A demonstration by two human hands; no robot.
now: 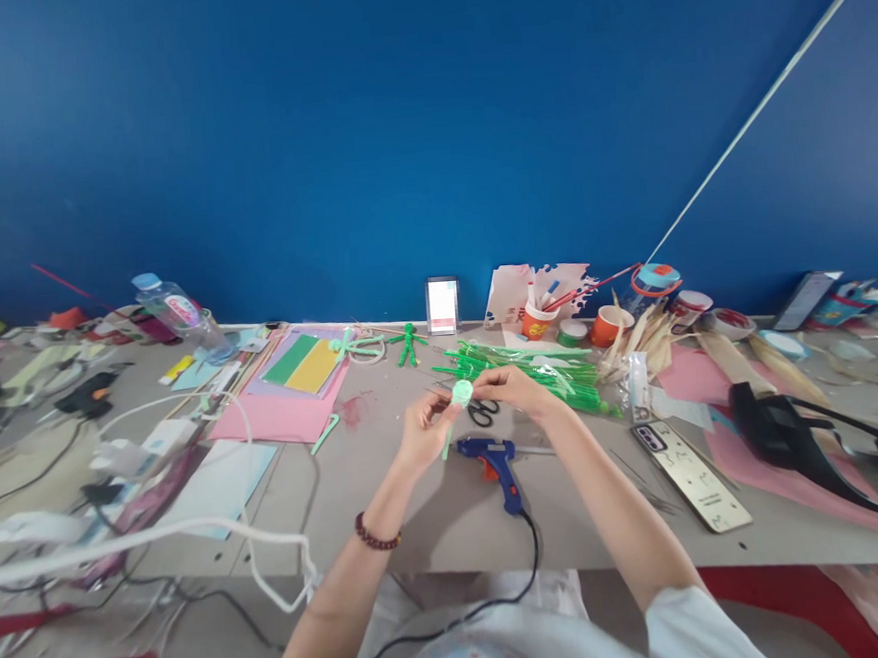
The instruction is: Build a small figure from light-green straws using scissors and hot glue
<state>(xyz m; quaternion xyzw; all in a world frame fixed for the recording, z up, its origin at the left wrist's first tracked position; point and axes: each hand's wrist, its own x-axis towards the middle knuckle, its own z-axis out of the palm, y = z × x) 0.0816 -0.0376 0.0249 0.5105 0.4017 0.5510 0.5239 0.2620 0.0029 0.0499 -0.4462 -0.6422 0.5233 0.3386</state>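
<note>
one left hand (425, 432) and one right hand (516, 389), one pale green coil (462, 395) at their fingertips, one blue glue gun (497, 457), one pair of dark-handled scissors (481, 412), one dark green figure (408, 344) over by the wall (367, 154), two orange cups (608, 327), one tilted bottle (176, 309), one beaded bracelet (376, 537)

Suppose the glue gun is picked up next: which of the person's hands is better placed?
Probably the right hand: the glue gun has its handle nearer that side, while the left hand appears to support the pale green coil.
</note>
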